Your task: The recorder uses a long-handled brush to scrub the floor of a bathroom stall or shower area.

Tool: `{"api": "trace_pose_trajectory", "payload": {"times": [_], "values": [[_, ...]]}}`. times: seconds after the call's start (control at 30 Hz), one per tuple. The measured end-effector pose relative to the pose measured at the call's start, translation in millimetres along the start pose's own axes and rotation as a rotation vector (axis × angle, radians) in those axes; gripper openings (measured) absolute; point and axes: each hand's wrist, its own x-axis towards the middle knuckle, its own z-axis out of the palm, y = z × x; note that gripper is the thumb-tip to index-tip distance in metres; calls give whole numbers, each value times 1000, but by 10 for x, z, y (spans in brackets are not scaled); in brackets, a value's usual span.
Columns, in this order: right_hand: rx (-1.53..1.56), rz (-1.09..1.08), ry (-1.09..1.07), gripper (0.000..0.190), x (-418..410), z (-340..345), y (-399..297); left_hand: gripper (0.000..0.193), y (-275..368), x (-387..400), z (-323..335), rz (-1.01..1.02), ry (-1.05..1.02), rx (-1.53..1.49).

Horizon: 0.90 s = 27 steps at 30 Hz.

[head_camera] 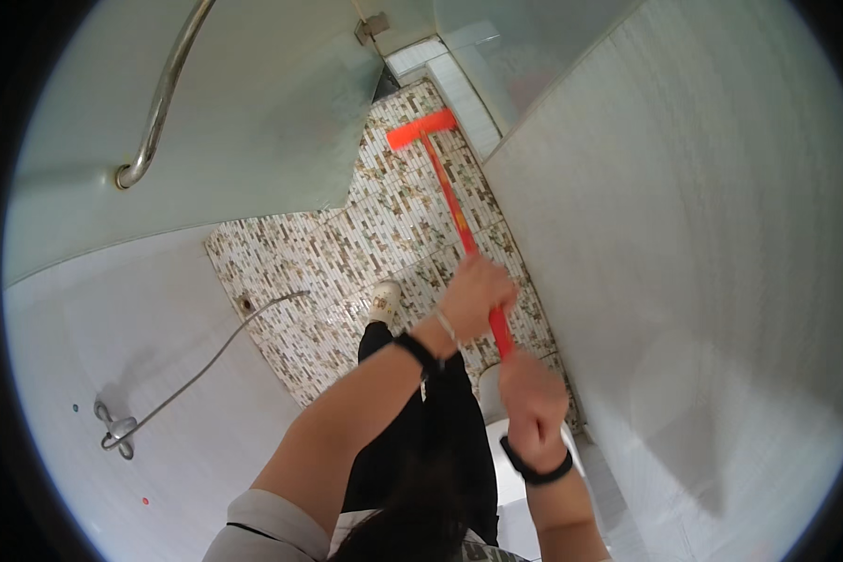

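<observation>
A long red handle is held in both my hands. My left hand grips it around its middle, and my right hand is closed on its lower end. At the handle's far end an orange-red brush head lies across the patterned tile floor, close to the low white tiled ledge. Some blur covers my hands and the brush head, and whether the bristles press on the tiles cannot be told.
A frosted glass door with a metal handle stands at left. A shower hose runs from the wall mixer near a floor drain. The right wall borders the floor; a white toilet is beside my legs.
</observation>
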Motion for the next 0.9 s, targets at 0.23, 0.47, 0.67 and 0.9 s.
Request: {"api": "trace_pose_trajectory", "payload": {"times": [0.23, 0.47, 0.67, 0.9], "values": [[-1, -31, -84, 17, -98, 286, -60, 22, -18, -307, -72, 61, -20, -45], [-42, 168, 2, 23, -683, 775, -961, 30, 791, -1012, -211, 1, -69, -209], [-4, 34, 119, 20, 105, 1255, -767, 16, 84, -569, -998, 35, -118, -97], [831, 1071, 845, 51, -179, 1893, -969, 15, 241, -1421, -1091, -69, -269, 166]]}}
